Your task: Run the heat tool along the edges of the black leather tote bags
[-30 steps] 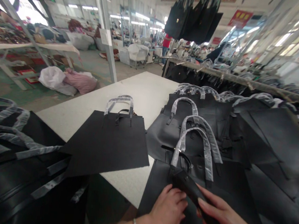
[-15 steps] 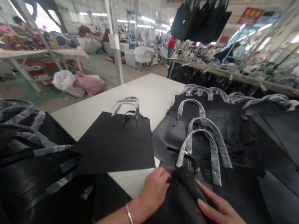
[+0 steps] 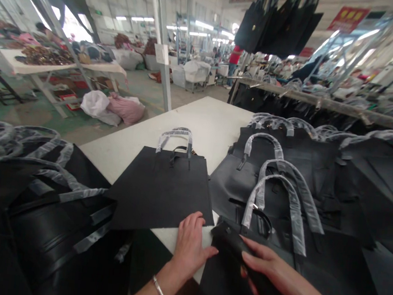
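My left hand [image 3: 190, 244] is open, thumb spread. Its fingertips rest at the lower right edge of a flat black tote bag [image 3: 165, 190] whose handles are wrapped in clear plastic. Wrapped in my right hand [image 3: 270, 266] is a long black handheld tool [image 3: 231, 243] with a rounded front end; its exact kind is unclear. Beneath the tool lies another black tote bag [image 3: 217, 278], partly covered by my right hand. Plastic-wrapped handles [image 3: 282, 205] arch up just beyond it.
More black bags [image 3: 292, 156] overlap along the right side. Another pile of bags [image 3: 50, 208] lies at the left. Under them is a pale tabletop [image 3: 206, 116]. A metal post [image 3: 161, 52] rises behind it, and bags [image 3: 279, 24] hang overhead. Other people work farther back.
My left hand has let go of the near bag's edge, opened, and shifted left to the flat bag. The tool has moved slightly left and down. The view has swung left.
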Available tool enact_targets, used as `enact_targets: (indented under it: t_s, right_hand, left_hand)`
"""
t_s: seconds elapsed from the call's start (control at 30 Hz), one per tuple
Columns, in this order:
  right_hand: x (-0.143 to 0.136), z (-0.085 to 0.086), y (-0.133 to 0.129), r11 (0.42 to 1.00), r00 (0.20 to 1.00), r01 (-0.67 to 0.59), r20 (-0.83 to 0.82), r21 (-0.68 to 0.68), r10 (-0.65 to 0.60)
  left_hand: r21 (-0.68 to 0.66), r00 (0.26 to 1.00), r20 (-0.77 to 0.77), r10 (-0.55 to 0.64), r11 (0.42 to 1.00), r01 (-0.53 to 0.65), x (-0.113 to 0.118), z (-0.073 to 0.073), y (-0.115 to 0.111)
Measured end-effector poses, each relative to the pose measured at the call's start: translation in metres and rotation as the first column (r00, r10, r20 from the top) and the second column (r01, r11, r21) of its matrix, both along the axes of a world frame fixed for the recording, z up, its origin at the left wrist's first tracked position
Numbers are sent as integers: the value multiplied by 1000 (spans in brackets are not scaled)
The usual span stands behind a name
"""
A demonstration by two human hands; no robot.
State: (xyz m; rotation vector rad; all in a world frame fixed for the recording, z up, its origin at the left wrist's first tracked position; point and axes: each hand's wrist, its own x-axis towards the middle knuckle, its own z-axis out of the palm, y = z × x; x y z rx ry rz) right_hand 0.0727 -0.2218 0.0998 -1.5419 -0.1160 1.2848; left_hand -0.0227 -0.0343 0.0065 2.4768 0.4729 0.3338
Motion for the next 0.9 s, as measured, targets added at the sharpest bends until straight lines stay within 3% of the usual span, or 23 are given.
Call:
enact_targets:
  t_s: [0.17,0.27,0.37,0.57,0.77,0.9]
  right_hand:
    - [5,-3,29,997,993,-67,102,29,64]
    - [7,-1,37,1000,976,24,216,10,-26]
    - [9,6,24,990,953,142,268,15,-141]
    - [5,11,-15,986,968,151,214,-74,-132]
    - [-4,-7,-24,987,969,150,205,-51,-136]
    - [-5,-9,-23,992,974,123,194,-34,-114]
  left_hand:
    - [-20,1000,6,-2,1000,2,-1,0,1]
    - [-33,1000,-4,23,999,-23,-2,0,1]
    - [-12,1000,-18,18,1000,-18,1,4,0]
    - [99,989,-131,-61,992,74,34,22,0]
    - [-48,958,-197,-207,978,201,66,24,4]
    - [-152,944,-194,-268,958,241,77,24,11]
